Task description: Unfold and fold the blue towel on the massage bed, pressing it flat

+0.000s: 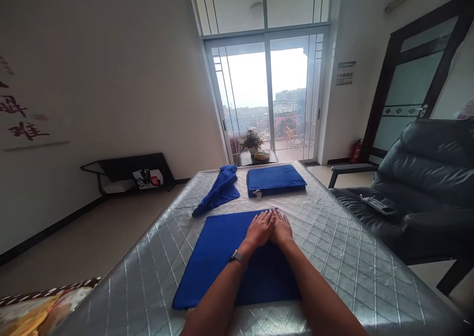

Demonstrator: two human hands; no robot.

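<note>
Silver quilted mattress [340,249] is stretching before me: flat blue cloth [218,244] lying nearest, blue stack [277,177] & rumpled cloth [219,191] sitting beyond. My L hand [260,228] & R hand [282,228] are touching, palms down nr flat blue cloth's far R corner, fingers straight, gripping nothing. Prob smoothing; next move's calling for even pressure, imo.

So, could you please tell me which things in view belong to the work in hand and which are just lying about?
Work: flat cloth under left hand and right hand; probably folded stack, crumpled cloth; mattress beneath.
Apparently just about: white device on armchair, bag, plant, extinguisher.
</note>
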